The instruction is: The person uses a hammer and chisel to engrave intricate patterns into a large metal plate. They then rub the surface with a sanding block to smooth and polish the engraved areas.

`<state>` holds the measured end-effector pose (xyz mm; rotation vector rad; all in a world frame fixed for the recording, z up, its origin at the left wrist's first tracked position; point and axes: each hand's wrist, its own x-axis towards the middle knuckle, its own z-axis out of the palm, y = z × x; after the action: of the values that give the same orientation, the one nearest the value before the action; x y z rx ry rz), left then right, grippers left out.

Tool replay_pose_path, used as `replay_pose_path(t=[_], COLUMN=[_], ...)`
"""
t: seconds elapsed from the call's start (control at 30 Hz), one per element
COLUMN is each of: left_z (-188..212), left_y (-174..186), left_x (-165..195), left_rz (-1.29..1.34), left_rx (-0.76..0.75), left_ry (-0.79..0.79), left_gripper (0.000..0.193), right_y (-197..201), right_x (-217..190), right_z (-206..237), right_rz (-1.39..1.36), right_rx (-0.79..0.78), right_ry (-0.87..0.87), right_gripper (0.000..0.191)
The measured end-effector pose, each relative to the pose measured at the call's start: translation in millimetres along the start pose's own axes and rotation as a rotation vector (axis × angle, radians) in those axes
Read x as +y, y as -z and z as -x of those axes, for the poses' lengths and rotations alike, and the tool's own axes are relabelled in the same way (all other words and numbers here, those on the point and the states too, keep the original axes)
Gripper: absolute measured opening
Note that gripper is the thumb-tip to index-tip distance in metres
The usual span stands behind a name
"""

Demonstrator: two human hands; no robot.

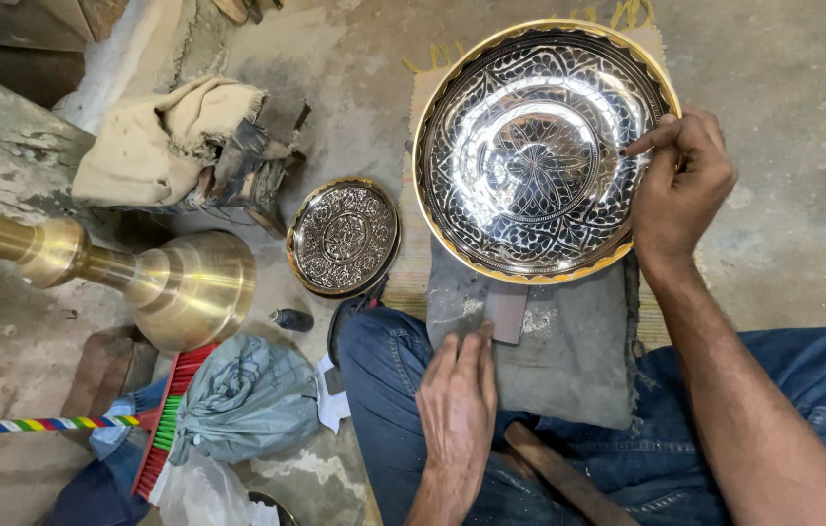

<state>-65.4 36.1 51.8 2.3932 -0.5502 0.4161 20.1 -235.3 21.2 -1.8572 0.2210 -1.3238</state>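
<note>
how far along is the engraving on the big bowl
Done, by the look of it: the large bowl already carries dense floral pattern across its inside, and a small engraved plate lies finished beside it. In hand: the right hand works a fine tool at the bowl's right rim; the left hand rests on the grey pad. What remains is unclear.

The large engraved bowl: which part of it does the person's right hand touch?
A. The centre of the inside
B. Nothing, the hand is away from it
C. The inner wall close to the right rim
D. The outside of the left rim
C: the right hand rests at the right rim of the large engraved bowl, and its fingers press a small dark tool against the inner wall there.
</note>
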Motion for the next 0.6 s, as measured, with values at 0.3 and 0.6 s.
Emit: replay_pose_path(t=[0.3,0.6], left_z=[-11.7,5.2], left_y=[-0.7,-15.1], left_x=[-1.9,-17.6], left_rz=[0.011,-0.022], left_rx=[-0.058,0.027], left_ry=[-0.002,-0.078], left_gripper=[0.020,0.016], right_y=[0.2,0.4], right_x=[-4.0,-2.8], right_z=[0.7,0.1], right_rz=[-0.007,-0.005], right_rx=[-0.011,-0.011], right_ry=[0.019,0.043], right_gripper=[0.027,0.027])
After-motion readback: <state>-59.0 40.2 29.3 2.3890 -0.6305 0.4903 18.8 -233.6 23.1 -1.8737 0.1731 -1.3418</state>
